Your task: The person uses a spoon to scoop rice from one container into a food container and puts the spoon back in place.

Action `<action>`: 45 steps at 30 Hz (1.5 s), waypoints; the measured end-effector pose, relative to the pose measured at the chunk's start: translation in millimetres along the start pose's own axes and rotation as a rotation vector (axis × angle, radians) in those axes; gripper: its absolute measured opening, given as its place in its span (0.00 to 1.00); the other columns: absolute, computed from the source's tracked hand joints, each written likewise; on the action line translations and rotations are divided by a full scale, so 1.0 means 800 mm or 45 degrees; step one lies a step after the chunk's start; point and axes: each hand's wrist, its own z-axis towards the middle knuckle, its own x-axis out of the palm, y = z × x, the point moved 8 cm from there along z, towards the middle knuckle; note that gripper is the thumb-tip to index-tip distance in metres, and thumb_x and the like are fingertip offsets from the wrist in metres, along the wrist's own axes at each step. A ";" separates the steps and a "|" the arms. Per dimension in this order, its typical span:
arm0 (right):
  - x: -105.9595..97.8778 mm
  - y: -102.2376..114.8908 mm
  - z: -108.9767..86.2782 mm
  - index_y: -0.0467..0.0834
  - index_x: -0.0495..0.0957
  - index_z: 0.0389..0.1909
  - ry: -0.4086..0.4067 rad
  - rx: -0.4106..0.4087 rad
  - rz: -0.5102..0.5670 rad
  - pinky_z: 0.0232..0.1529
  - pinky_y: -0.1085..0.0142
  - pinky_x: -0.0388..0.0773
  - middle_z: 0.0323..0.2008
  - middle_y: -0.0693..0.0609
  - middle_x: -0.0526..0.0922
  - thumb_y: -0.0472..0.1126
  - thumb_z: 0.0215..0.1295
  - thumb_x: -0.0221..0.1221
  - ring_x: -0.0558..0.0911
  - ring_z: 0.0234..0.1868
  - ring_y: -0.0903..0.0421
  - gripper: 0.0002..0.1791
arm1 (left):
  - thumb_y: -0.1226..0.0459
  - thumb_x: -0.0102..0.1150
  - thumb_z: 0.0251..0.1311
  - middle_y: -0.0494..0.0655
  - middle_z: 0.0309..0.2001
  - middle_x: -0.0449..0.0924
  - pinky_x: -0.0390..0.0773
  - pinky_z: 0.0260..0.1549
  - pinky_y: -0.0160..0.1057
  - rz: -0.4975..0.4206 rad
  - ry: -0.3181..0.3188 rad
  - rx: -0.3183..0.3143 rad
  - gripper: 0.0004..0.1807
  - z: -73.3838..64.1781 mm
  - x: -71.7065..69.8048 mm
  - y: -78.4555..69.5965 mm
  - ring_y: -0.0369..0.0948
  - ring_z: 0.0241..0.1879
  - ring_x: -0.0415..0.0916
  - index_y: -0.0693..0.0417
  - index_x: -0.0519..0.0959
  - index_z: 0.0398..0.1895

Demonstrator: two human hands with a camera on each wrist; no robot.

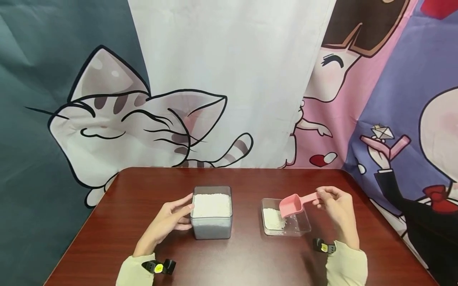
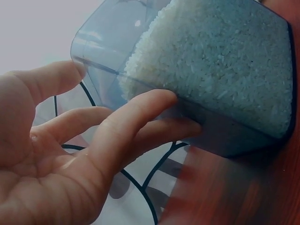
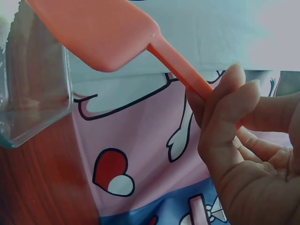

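Note:
A clear bluish square container [image 1: 212,228] full of white rice [image 2: 211,65] stands on the table. My left hand [image 1: 168,220] touches its left side with extended fingers, not wrapped round it. To the right, my right hand [image 1: 334,204] pinches the handle end of a pink scoop [image 1: 291,205]. The scoop is tilted above a shallow clear tray [image 1: 299,226], its bowl down to the left. Some rice [image 1: 273,219] lies in the tray's left part. In the right wrist view only the underside of the scoop [image 3: 103,33] shows, so its inside is hidden there.
The reddish-brown wooden table [image 1: 250,262] has rounded far corners. Behind it hangs a cloth backdrop [image 1: 229,51] printed with a cartoon cat and figures. Each wrist wears a black strap with a small camera.

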 end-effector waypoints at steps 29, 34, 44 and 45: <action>-0.014 -0.046 0.015 0.33 0.79 0.37 -0.207 -0.016 0.247 0.19 0.67 0.80 0.23 0.46 0.83 0.41 0.58 0.62 0.81 0.17 0.53 0.14 | 0.58 0.56 0.61 0.67 0.53 0.72 0.79 0.36 0.53 -0.011 0.041 0.005 0.31 0.004 0.003 -0.003 0.52 0.36 0.81 0.64 0.62 0.64; -0.009 -0.044 0.018 0.34 0.79 0.37 -0.203 -0.035 0.228 0.18 0.66 0.80 0.23 0.48 0.83 0.41 0.58 0.62 0.81 0.17 0.53 0.14 | 0.58 0.55 0.61 0.68 0.53 0.71 0.78 0.37 0.56 -0.009 0.027 0.012 0.31 -0.001 0.002 -0.002 0.53 0.37 0.81 0.65 0.62 0.64; 0.012 0.019 -0.015 0.31 0.79 0.34 -0.206 0.021 0.514 0.19 0.71 0.80 0.20 0.48 0.82 0.35 0.58 0.61 0.80 0.17 0.58 0.09 | 0.58 0.55 0.61 0.68 0.56 0.69 0.79 0.36 0.54 -0.005 0.027 0.016 0.31 0.001 0.002 -0.001 0.53 0.37 0.81 0.64 0.62 0.64; 0.015 0.020 -0.017 0.31 0.80 0.33 -0.200 0.047 0.555 0.19 0.72 0.80 0.20 0.48 0.82 0.34 0.58 0.60 0.80 0.16 0.58 0.08 | 0.58 0.55 0.61 0.68 0.56 0.69 0.79 0.36 0.54 -0.004 0.027 0.016 0.31 0.002 0.002 0.000 0.53 0.37 0.81 0.64 0.62 0.64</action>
